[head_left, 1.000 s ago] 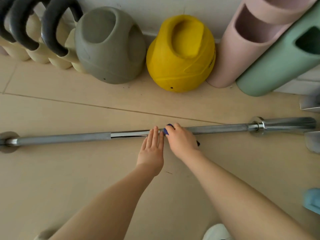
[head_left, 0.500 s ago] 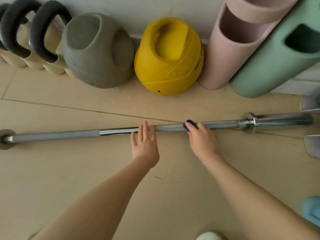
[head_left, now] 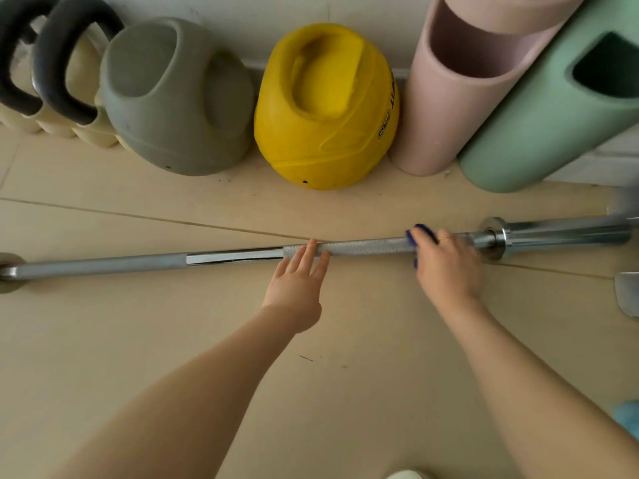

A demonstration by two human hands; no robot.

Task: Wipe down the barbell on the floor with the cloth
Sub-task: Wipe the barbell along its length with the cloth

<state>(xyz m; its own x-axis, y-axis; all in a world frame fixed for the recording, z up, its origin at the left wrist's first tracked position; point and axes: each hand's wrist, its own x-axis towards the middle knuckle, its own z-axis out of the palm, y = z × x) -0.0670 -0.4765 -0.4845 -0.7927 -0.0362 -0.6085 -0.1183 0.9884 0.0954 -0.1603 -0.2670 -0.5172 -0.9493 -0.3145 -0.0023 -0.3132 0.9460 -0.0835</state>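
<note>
So the barbell [head_left: 242,259] is lying flat on the floor [head_left: 173,357], running left to right in front of a row of kettlebells along the wall. The right hand [head_left: 447,267] is closed around a blue cloth [head_left: 413,236], wrapped over the knurled part of the bar just beside the collar [head_left: 492,236] on the right. The left hand [head_left: 299,281] is open and flat, fingertips resting on the bar near the middle, looks like it's just steadying it. Main risk I'd guess: the bar is round and only lightly pinned, so a hard swipe could roll it away toward the yellow kettlebell [head_left: 325,108]. Also the cloth is bunched small, so knuckles could scrape the knurling or bang into the collar, and the underside may get skipped unless the bar gets rotated.
</note>
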